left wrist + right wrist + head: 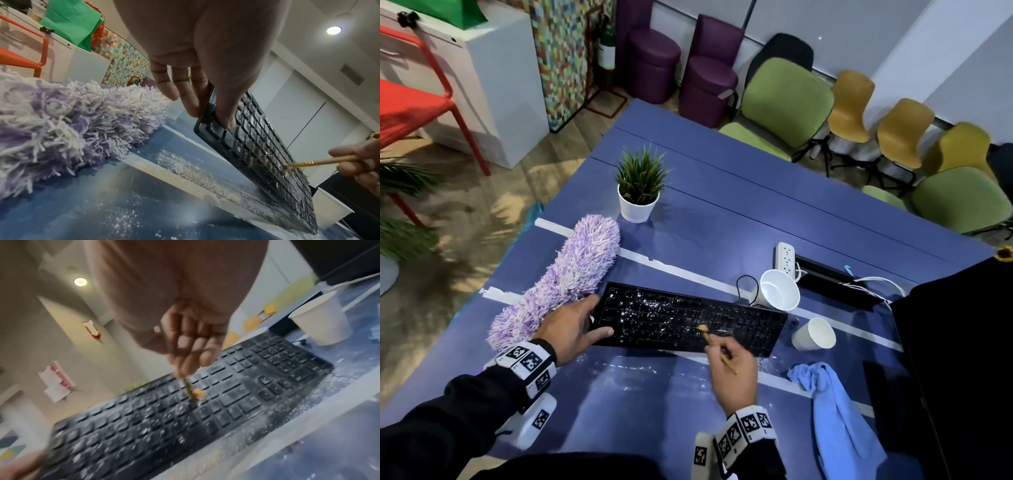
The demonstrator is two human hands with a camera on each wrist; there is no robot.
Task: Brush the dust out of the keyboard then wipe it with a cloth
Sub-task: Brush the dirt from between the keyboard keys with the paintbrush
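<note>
A black keyboard [688, 318] speckled with white dust lies on the blue table [722, 212]. My left hand [571, 325] grips its left end, thumb on top of the keys [226, 113] and fingers [191, 100] over the far edge. My right hand [732, 363] pinches a thin wooden-handled brush [717, 349]; its orange bristle tip [198, 393] touches the keys near the middle of the keyboard [164, 418]. A light blue cloth [832, 411] lies crumpled on the table to the right of my right hand.
A fluffy purple duster [565, 274] lies left of the keyboard. Two white paper cups [779, 289] [813, 334], a power strip [786, 257] and cables sit at the keyboard's right. A potted plant [638, 192] stands behind. White dust [185, 170] covers the table in front. Chairs line the far side.
</note>
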